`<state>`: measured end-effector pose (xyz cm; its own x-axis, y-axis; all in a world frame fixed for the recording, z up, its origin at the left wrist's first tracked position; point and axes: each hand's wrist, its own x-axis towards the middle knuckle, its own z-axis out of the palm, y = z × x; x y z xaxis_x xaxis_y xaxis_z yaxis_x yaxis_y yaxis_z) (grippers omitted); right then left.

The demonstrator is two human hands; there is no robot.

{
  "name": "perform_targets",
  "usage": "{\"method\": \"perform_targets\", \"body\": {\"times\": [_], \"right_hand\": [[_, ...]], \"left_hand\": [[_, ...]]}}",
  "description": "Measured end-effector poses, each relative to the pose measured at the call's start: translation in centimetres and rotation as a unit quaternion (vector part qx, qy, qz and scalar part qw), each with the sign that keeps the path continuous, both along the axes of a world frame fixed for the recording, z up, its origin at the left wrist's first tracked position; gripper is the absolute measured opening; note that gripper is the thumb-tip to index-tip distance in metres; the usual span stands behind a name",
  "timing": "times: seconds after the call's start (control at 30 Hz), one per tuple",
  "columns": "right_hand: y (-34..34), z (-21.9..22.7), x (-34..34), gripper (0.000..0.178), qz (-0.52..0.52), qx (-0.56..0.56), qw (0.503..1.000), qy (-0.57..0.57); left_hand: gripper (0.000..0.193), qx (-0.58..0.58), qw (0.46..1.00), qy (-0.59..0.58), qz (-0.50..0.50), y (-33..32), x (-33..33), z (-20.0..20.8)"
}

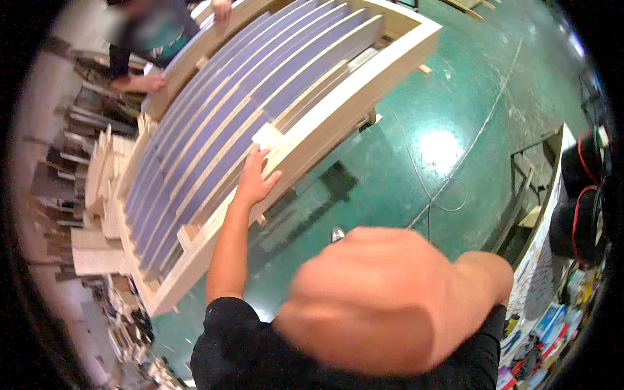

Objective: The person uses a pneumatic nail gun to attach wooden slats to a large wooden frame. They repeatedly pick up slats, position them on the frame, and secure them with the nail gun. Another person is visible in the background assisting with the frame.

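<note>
Frame: the wooden frame (383,65) lies ahead of you and to your left, above the green floor (390,195). Its near rail (325,118) slants from the near-left corner, low in view, to the far-right corner at upper right. Long axis judged to follow that rail, allowing for lens bend; the grey slats (292,84) inside run roughly the same way.

Left hand: your left hand (255,181) is clearly the nearer one. It rests on the near rail, between those two corners, fingers spread, thumb apart, pinching nothing. Fingertips point along the rail toward a small wooden block (266,135) at its inner edge; contact with the block cannot be confirmed.

Right hand: your right hand (377,299) is raised close to the camera, apart from the frame, on your side of the near rail. It looks curled, but blur hides the fingers; whether it is closed or grips anything, I cannot tell.

Opposite side: a co-worker's two hands (155,81) are at the far rail (185,62), across the slats from you. Reach judgement: the near rail suits your left; your right has open space to cross first.
</note>
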<state>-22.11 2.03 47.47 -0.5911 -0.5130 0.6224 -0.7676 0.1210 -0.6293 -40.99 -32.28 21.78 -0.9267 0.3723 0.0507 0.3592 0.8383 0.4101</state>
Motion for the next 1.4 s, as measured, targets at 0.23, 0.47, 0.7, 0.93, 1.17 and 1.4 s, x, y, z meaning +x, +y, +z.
{"method": "perform_targets", "body": {"times": [0.23, 0.47, 0.7, 0.93, 1.17, 1.4], "right_hand": [[-18.2, 0.9, -4.6, 0.025, 0.018, -0.130, 0.980, 0.147], [-24.8, -1.4, -11.2, 0.013, 0.160, 0.094, 0.982, -0.009], [-24.6, -22.9, -25.1, 0.012, -0.159, 0.273, 0.949, -0.015], [-25.5, -27.3, -25.1, 0.017, -0.096, 0.388, 0.916, 0.021], [-24.8, -24.5, -24.8, 0.052, 0.038, 0.363, 0.931, 0.015], [-25.0, -24.7, -26.4, 0.072, 0.120, 0.487, 0.864, 0.047]], "left_hand": [[0.053, 0.080, 0.996, 0.027, 0.035, -12.1, 4.3, 3.2], [0.047, 0.096, 0.986, 0.024, 0.136, -23.1, 9.5, 1.1], [0.044, 0.076, 0.983, -0.006, 0.165, -21.7, 8.6, -2.1], [0.062, 0.039, 0.980, -0.044, 0.188, -22.1, 10.1, -0.7], [0.077, -0.080, 0.977, -0.101, 0.167, -21.6, 9.1, -0.1], [0.066, -0.078, 0.983, -0.092, 0.137, -21.6, 8.4, 0.5]]}}
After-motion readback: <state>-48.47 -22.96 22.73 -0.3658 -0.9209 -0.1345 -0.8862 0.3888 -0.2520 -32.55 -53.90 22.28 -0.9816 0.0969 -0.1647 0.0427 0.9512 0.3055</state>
